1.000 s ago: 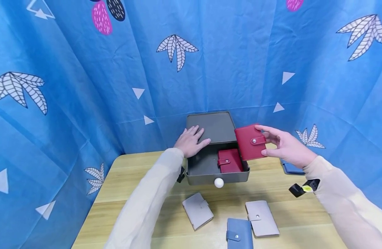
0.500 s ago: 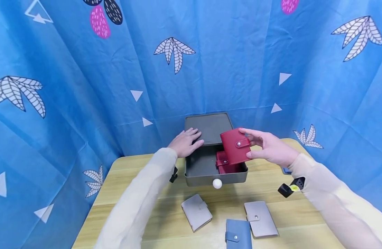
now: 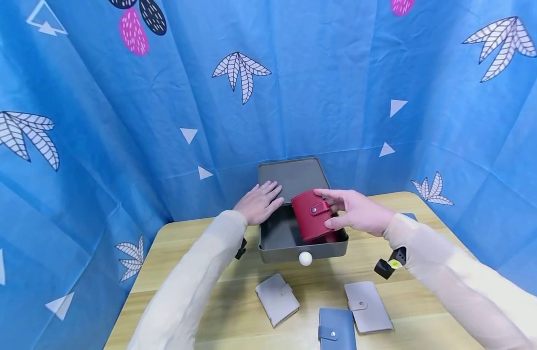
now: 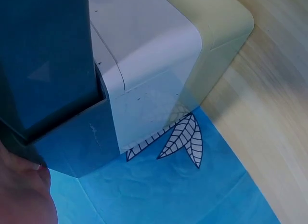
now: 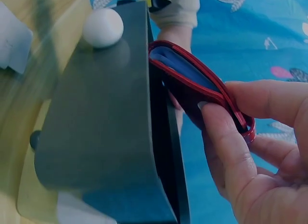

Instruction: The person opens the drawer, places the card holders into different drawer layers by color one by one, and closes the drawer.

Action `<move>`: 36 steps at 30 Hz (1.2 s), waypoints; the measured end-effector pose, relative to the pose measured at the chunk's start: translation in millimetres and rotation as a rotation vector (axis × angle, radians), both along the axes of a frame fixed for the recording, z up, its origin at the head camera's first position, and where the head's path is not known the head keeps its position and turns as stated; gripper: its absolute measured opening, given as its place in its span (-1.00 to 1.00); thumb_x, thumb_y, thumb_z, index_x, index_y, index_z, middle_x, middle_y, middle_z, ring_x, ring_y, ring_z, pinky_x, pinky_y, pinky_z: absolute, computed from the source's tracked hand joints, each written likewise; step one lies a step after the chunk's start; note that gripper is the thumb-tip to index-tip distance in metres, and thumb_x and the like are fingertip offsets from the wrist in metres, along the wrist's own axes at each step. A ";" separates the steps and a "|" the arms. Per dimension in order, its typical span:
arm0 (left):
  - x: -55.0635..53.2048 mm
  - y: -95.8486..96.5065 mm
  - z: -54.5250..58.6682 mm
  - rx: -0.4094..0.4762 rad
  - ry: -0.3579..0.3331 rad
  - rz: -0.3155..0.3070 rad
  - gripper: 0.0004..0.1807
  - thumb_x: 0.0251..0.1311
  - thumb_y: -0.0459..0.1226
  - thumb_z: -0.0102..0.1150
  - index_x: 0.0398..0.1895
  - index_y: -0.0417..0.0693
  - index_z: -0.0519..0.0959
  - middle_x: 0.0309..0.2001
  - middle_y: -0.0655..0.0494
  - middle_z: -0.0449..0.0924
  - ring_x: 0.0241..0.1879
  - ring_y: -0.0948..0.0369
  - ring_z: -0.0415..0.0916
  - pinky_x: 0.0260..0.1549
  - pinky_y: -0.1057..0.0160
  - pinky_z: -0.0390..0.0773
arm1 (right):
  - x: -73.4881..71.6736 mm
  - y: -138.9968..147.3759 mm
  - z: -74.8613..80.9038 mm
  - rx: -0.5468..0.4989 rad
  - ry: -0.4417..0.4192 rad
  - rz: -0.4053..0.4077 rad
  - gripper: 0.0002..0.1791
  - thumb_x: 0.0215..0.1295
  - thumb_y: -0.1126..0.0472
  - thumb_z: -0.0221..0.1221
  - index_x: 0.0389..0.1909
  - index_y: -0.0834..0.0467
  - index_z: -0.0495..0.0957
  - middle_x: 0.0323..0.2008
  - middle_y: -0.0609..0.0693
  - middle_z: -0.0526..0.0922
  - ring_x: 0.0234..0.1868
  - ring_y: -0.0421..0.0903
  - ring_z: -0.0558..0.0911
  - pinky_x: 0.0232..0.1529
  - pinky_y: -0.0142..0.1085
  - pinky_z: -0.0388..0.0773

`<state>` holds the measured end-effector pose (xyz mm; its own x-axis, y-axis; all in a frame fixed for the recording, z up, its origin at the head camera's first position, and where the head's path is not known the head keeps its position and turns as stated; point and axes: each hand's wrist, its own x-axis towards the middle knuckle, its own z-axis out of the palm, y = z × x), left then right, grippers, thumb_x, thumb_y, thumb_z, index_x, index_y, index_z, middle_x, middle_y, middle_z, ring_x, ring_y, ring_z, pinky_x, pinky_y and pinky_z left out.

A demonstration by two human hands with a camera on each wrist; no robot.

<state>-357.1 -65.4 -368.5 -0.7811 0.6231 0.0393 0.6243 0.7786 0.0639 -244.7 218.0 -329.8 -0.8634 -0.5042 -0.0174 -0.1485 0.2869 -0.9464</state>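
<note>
My right hand (image 3: 357, 211) pinches a red snap-strap wallet (image 3: 309, 216) by its strap side, thumb on one face and fingers on the other. It is tilted over the right part of the pulled-out dark grey drawer (image 3: 279, 255), which has a white knob (image 3: 305, 258). Pale plastic sleeves show inside the wallet (image 5: 180, 65) in the right wrist view. A second red wallet (image 3: 332, 237) lies in the drawer, mostly hidden. With fingers spread, my left hand (image 3: 260, 203) rests on the left edge of the grey cabinet top (image 3: 290, 174).
Two light grey wallets (image 3: 278, 300) and a blue wallet (image 3: 337, 330) lie on the wooden table (image 3: 233, 316) before the drawer. Another blue thing (image 3: 409, 216) shows behind the right forearm. White and beige tiers (image 4: 144, 36) sit below the dark one. A blue curtain (image 3: 329, 97) hangs behind.
My right hand has carried the red wallet leftward and down over the drawer, covering most of the second red wallet. The left hand stays on the cabinet top.
</note>
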 end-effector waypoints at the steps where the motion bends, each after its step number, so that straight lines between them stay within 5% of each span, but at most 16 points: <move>1: 0.0 -0.1 0.2 0.003 -0.005 -0.002 -0.30 0.46 0.19 -0.54 0.52 0.05 0.02 0.52 0.11 -0.11 0.50 0.15 -0.26 0.43 0.11 -0.25 | -0.5 -3.1 -0.5 0.001 -0.004 0.005 -0.07 0.15 0.35 0.31 0.50 0.04 0.06 0.16 0.17 0.45 0.17 0.12 0.45 -0.04 -0.12 0.60; 36: -0.2 0.7 -0.9 0.011 -0.005 0.004 -0.34 0.49 0.13 -0.52 0.52 0.05 0.01 0.52 0.10 -0.11 0.50 0.13 -0.24 0.43 0.09 -0.22 | -14.2 -75.2 -14.9 0.087 -0.117 0.014 -0.12 0.11 0.51 0.26 0.45 0.29 0.08 0.01 0.17 0.57 -0.09 -0.01 0.64 -0.17 -0.17 0.65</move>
